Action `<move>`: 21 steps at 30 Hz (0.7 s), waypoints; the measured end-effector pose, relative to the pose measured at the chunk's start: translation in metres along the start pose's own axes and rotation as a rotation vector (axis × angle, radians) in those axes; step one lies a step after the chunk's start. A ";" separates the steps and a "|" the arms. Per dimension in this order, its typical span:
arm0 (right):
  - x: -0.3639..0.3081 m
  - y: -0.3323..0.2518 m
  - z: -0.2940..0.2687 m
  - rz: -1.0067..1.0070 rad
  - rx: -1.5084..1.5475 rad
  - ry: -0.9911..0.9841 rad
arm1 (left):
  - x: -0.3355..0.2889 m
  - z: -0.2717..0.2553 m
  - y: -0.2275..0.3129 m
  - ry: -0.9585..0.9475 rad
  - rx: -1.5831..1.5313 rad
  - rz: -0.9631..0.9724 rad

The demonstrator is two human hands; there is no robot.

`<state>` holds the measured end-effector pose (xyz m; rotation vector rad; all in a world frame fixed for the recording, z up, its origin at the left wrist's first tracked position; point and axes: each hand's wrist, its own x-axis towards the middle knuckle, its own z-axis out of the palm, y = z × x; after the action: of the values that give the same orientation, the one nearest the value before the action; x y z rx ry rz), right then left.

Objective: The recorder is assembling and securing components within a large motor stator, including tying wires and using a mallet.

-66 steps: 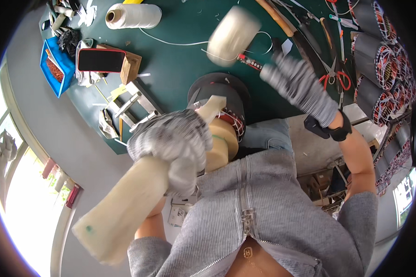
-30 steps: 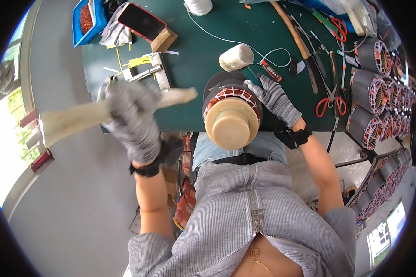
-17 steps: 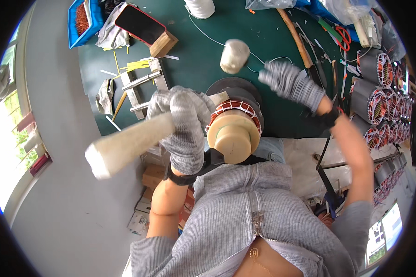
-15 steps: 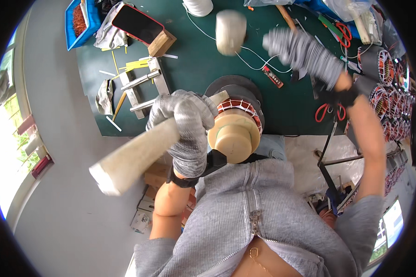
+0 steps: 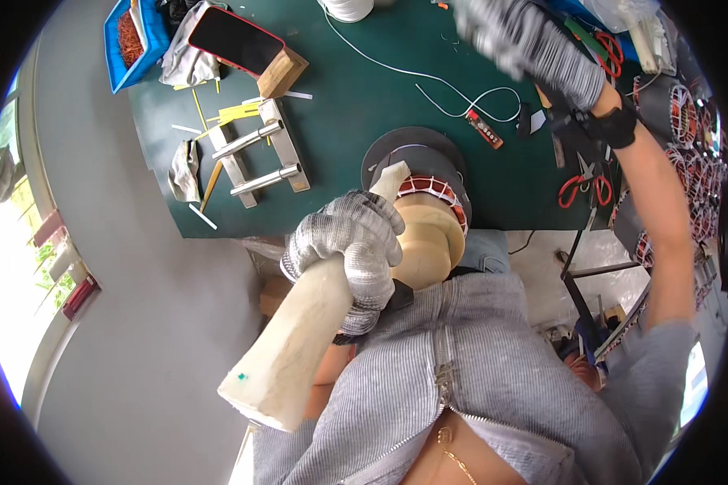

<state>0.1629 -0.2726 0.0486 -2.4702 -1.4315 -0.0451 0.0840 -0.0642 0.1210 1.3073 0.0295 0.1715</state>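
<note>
My left hand, in a grey knit glove, is wrapped round a thick off-white wedge. The wedge's narrow tip lies against the winding of a motor stator, whose reddish copper coil is laced with white cord. A cream stepped round block sits at the stator's near end, and a dark disc at its far end. My right hand, gloved too and blurred, is raised at the upper right, its fingers curled. The mallet in it is almost wholly beyond the top edge.
On the green table are a metal frame with two bars, a phone against a wooden block, white cord, a small red tool and red-handled scissors. Several laced stators stand at right.
My right hand has risen up and away, and the blurred mallet head has left the upper middle. My left hand and the wedge have shifted right, the wedge's thick end swinging lower.
</note>
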 end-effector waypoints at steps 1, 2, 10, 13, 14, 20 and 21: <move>0.000 -0.005 0.003 0.043 -0.032 0.020 | 0.003 -0.002 -0.004 -0.039 0.018 0.001; -0.002 -0.011 0.007 0.088 -0.065 0.040 | 0.003 -0.005 -0.004 -0.105 0.043 -0.003; -0.057 0.001 0.046 0.320 0.439 0.142 | 0.010 -0.059 -0.028 -0.265 0.135 0.064; -0.031 -0.011 0.001 0.649 0.583 0.521 | 0.015 -0.038 -0.002 -0.287 0.109 0.025; -0.047 -0.031 0.032 0.578 0.200 0.430 | 0.016 -0.007 0.001 -0.311 -0.010 -0.053; -0.088 -0.050 0.036 0.286 0.038 -0.051 | 0.033 0.020 -0.003 -0.461 -0.074 -0.089; -0.103 -0.040 0.035 0.277 -0.406 -0.209 | 0.026 0.022 -0.005 -0.348 -0.016 -0.140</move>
<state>0.0722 -0.3320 0.0068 -3.0680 -1.2381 -0.0215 0.1125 -0.0828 0.1243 1.2985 -0.1760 -0.1755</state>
